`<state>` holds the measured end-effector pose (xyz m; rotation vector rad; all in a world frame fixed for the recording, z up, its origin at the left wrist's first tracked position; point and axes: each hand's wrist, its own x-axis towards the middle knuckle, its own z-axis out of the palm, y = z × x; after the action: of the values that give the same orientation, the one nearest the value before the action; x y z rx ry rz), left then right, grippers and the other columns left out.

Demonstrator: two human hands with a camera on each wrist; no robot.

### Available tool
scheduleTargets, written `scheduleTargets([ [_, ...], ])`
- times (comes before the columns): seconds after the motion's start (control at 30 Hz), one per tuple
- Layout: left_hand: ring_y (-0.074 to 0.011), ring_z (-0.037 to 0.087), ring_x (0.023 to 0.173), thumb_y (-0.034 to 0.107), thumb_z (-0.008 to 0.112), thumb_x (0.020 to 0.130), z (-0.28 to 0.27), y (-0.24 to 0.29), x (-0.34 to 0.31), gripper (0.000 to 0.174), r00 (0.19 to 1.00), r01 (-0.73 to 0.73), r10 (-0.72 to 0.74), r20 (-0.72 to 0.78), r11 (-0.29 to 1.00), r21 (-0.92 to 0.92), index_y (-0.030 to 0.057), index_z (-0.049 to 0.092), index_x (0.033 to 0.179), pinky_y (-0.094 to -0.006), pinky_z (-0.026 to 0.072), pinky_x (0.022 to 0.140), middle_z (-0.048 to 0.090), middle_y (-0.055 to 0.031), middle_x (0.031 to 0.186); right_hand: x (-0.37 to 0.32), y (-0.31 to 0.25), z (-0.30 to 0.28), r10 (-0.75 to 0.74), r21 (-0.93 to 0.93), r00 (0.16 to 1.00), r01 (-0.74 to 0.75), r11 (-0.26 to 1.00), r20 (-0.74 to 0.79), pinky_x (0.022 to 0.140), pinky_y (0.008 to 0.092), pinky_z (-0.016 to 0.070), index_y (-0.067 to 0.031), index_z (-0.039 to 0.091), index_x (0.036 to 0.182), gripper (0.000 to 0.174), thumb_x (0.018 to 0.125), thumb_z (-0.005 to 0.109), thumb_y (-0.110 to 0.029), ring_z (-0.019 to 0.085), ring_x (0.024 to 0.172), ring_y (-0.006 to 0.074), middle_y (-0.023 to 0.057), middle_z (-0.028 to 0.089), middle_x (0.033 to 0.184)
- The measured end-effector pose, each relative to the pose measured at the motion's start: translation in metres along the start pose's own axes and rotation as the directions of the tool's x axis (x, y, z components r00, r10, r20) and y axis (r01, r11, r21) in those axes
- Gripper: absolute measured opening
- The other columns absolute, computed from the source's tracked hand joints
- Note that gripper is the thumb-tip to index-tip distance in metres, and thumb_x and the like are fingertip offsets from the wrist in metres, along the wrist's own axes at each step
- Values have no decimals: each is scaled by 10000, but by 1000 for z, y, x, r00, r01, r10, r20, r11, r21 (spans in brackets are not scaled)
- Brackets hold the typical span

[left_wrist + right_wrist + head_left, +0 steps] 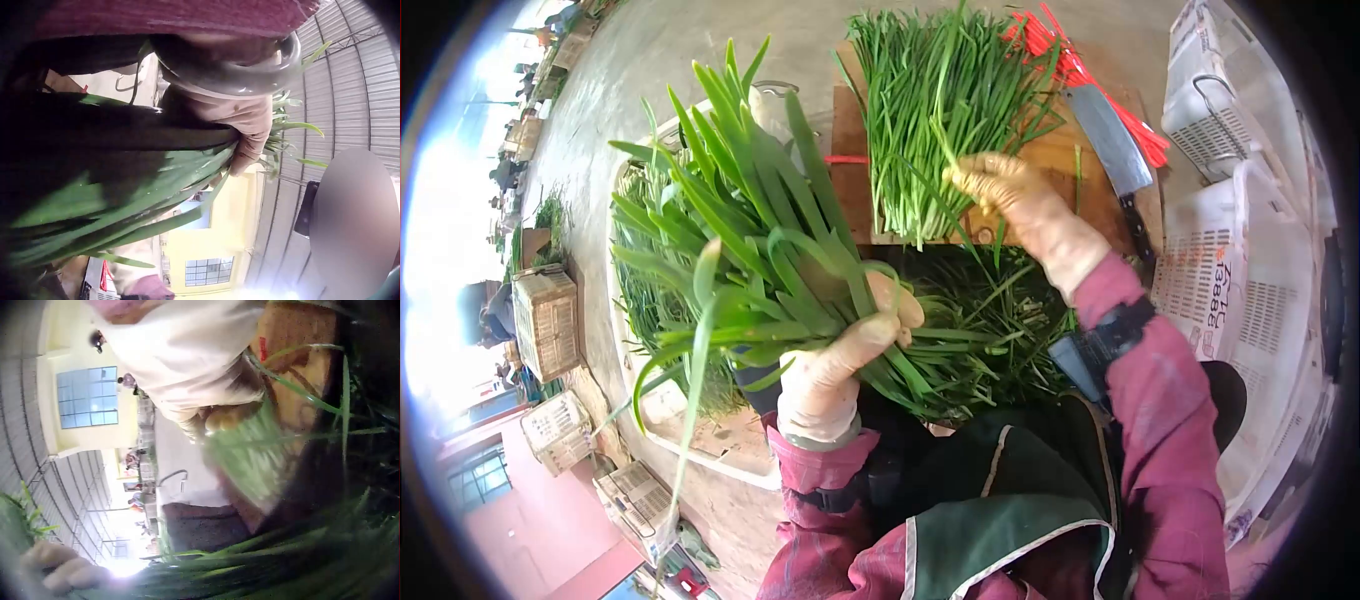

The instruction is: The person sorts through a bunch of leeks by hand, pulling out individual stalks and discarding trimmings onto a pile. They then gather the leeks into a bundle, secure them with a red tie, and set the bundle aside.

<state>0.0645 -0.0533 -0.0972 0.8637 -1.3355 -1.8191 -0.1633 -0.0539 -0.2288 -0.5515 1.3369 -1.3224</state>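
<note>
My gloved left hand (835, 375) grips a thick bunch of garlic chives (770, 220), its broad leaf ends fanning toward the upper left and its other end toward my lap. In the left wrist view, the fingers wrap round the same bunch. My right hand (1025, 205), in a yellow-stained glove, pinches a single pale chive stalk (946, 138) between thumb and fingertips. It hovers by the right side of a neat chive pile (950, 120) lying on a wooden board (1052, 170). The right wrist view shows these fingers blurred beside the pile's cut ends.
A cleaver (1108, 140) and red ties (1090, 85) lie at the board's right. Loose chives (980, 350) cover my lap area. More chives fill a container (625, 310) at left. White plastic crates (1250, 240) stand at right, wicker-like crates (548, 320) far left.
</note>
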Motion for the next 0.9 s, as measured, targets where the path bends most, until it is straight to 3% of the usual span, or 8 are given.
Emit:
scheduleTargets([
  [0.07,-205,513,582,155,663,728,-5,0,1,233,1000,12,-12,-10,1000,-7,5,551,866,-316,438,554,579,-176,712,13,28,8,224,-73,973,-228,971,-60,496,213,421,-57,662,984,255,816,755,-225,547,547,76,-5,650,764],
  [0.27,-218,535,586,136,667,738,-15,1,7,220,999,-10,9,41,1000,26,-8,575,877,-329,453,555,591,-188,731,23,73,21,219,-259,966,-248,933,-138,486,246,447,-25,643,947,256,836,728,-239,558,521,113,38,613,699],
  [0.37,-221,543,568,88,676,737,-10,12,9,211,991,91,-83,103,992,-81,-3,573,897,-323,460,541,591,-175,734,20,69,28,140,-304,982,-174,937,-129,513,266,489,6,640,965,261,870,685,-233,615,583,117,71,642,707],
  [0.4,-221,544,563,79,678,735,-12,7,11,203,993,37,-27,115,995,-87,-2,572,888,-322,459,529,586,-171,728,18,63,31,125,-315,983,-162,935,-133,523,271,502,11,641,972,261,872,680,-227,634,604,115,84,651,706],
  [0.43,-221,544,557,71,680,733,-15,3,13,196,992,-17,29,126,995,-95,-1,571,879,-320,458,518,582,-167,722,18,56,34,171,-329,980,-196,924,-106,565,324,520,-11,640,977,261,856,683,-239,676,648,200,130,671,736],
  [0.57,-225,544,546,72,678,738,-19,-14,17,189,944,-302,310,111,950,-79,-4,567,871,-322,455,491,574,-165,708,22,69,30,-217,-678,953,17,735,-212,670,413,504,-62,630,899,222,778,709,-231,652,741,354,172,666,801],
  [0.67,-227,541,539,85,671,746,-17,-12,17,194,941,-304,307,146,952,-40,-11,562,875,-321,452,486,576,-172,690,18,71,27,-201,-753,959,-19,658,-199,679,418,496,-61,619,852,194,782,696,-225,649,771,340,162,660,792],
  [0.9,-224,528,529,101,665,751,-17,-10,18,214,946,-280,276,169,960,5,-22,554,886,-321,446,490,576,-180,665,12,79,12,-181,-622,974,57,781,-139,657,377,488,-44,620,807,188,764,692,-213,641,718,300,139,643,736],
])
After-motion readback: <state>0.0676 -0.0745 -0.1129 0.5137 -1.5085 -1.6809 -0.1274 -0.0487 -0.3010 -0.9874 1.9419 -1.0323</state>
